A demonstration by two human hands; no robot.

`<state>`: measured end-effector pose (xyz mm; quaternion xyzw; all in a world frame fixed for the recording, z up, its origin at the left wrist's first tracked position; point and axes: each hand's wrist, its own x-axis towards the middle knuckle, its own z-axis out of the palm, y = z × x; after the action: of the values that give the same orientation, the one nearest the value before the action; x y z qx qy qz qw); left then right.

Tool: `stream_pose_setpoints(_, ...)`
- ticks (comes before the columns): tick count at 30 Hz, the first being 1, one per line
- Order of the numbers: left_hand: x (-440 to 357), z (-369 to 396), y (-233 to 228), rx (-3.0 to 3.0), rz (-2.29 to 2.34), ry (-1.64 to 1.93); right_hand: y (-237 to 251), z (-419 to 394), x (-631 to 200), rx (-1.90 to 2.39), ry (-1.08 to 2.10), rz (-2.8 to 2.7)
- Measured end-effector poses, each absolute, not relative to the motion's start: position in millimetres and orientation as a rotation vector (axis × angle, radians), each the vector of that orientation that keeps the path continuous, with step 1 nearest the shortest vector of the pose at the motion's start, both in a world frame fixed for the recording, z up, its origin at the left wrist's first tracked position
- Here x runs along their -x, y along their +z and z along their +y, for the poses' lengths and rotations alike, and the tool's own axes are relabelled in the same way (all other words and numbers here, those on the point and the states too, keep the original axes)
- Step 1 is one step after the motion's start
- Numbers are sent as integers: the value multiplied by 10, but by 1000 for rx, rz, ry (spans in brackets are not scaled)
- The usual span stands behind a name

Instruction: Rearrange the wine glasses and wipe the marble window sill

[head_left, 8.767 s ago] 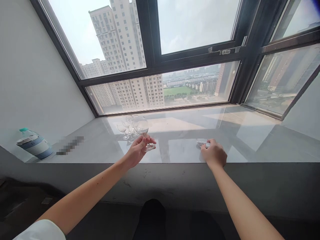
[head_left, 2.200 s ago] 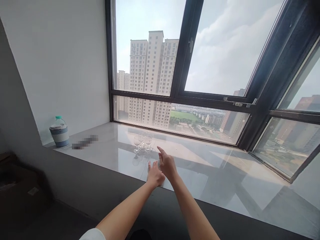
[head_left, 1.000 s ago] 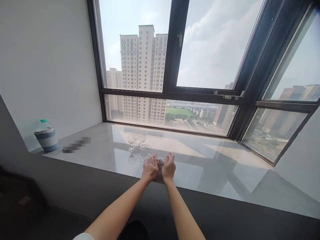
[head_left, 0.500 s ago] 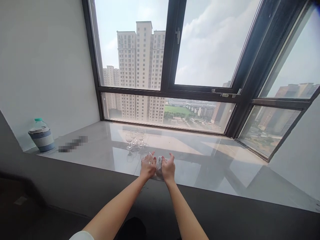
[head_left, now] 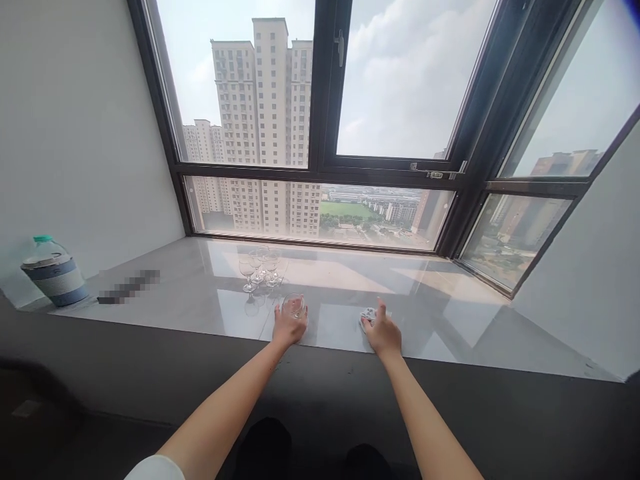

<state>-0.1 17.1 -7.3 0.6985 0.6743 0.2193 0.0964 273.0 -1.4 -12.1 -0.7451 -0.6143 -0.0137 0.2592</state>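
My left hand (head_left: 290, 325) is closed around a clear wine glass (head_left: 293, 305) near the front edge of the tiled window sill (head_left: 330, 330). Its bowl shows above my fingers; the stem and foot are hidden. To the right, my right hand (head_left: 385, 332) grips a crumpled whitish cloth with dark marks (head_left: 368, 315), low at the sill, with one finger sticking up. Several more clear wine glasses (head_left: 259, 268) stand upright in a cluster, beyond and to the left of my left hand.
At the sill's left end stands a blue-and-white bucket (head_left: 56, 280) with a green-capped clear bottle (head_left: 45, 245) in or behind it. A blurred dark object (head_left: 127, 288) lies beside it. The dark-framed window (head_left: 320, 175) bounds the back.
My right hand has moved right with the cloth, away from the wine glass. My left hand still holds the glass, its bowl now more upright. The view has shifted slightly.
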Motion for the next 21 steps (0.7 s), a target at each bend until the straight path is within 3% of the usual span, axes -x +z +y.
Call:
stream_pose_setpoints(12,-32,247,-116,-2176,2143,436,-37,-40,-2764,1968,189,-1549)
stream_pose_setpoints(21,-64,358,-28,-2316,2086,193,-75,-26,-2735,1982,123,-1600)
